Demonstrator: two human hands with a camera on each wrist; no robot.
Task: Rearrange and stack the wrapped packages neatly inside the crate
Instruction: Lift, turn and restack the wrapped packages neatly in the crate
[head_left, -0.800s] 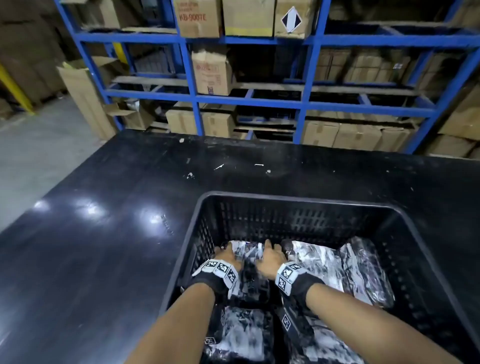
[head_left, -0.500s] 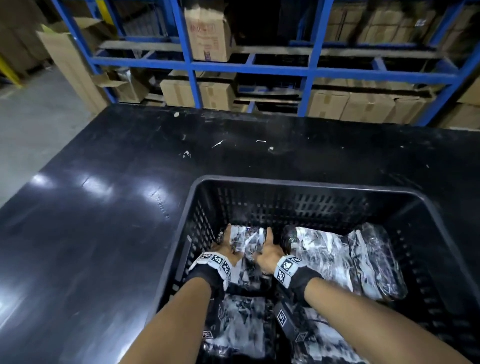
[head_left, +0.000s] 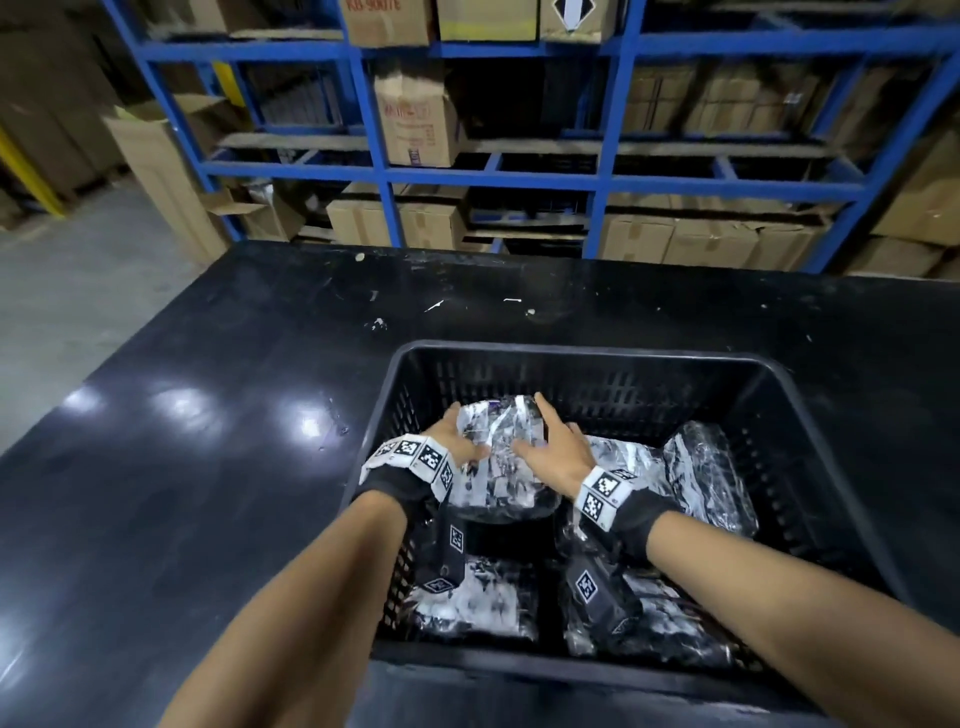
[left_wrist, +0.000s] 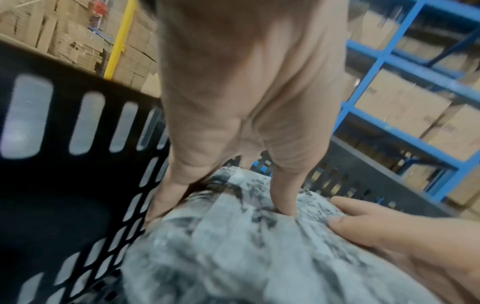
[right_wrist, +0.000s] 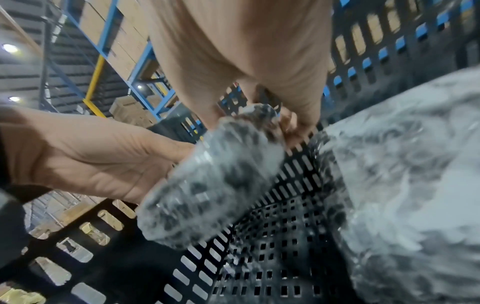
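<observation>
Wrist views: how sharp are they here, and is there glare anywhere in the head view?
Left wrist view: motion-blurred, the plastic-wrapped grey-and-white package smeared. Right wrist view: blurred too, though the black perforated plastic crate stays fairly legible. Head view: mostly sharp, with bright ceiling-light glare patches on the glossy black table and wide-angle bending of the blue metal shelving.

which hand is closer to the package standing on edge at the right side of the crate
Right. The right hand grips the lifted package just left of the upright package; the left hand holds that package's far side, farther away.
</observation>
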